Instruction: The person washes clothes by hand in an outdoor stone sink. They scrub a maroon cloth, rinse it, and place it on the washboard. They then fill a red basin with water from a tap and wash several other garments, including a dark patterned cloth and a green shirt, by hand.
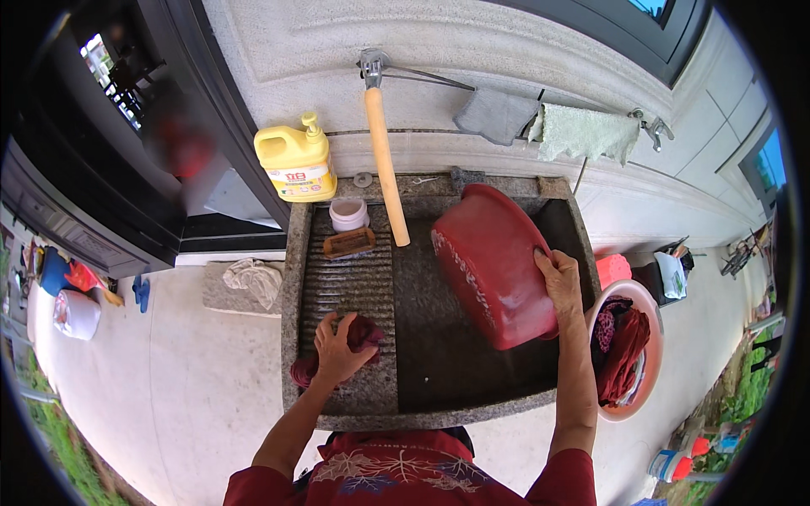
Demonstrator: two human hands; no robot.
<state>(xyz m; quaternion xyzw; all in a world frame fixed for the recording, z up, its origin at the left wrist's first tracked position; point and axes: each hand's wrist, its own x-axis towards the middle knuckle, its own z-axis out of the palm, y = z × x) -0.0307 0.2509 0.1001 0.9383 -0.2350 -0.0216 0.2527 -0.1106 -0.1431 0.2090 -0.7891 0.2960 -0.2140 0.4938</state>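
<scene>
My left hand [337,350] is closed over a bunched dark red cloth [364,335] on the ridged washboard side [350,287] of a stone sink. Part of the cloth also lies on the stone beside my wrist. With my right hand [557,274] I grip the rim of a red plastic basin [485,270], which is tipped steeply on its side over the sink's deep part. The basin's outside, with a pale pattern, faces left, and its inside is hidden. A wooden scrub brush [348,243] and a small white tub [348,215] sit at the top of the washboard.
A tan hose [386,160] hangs from the wall tap [372,63] into the sink. Left of it stands a yellow pump jug [295,160]. A pink tub [650,371] with clothes is at the sink's right. Cloths [586,133] hang on a wall rail. A pale rag [253,281] lies on a slab at left.
</scene>
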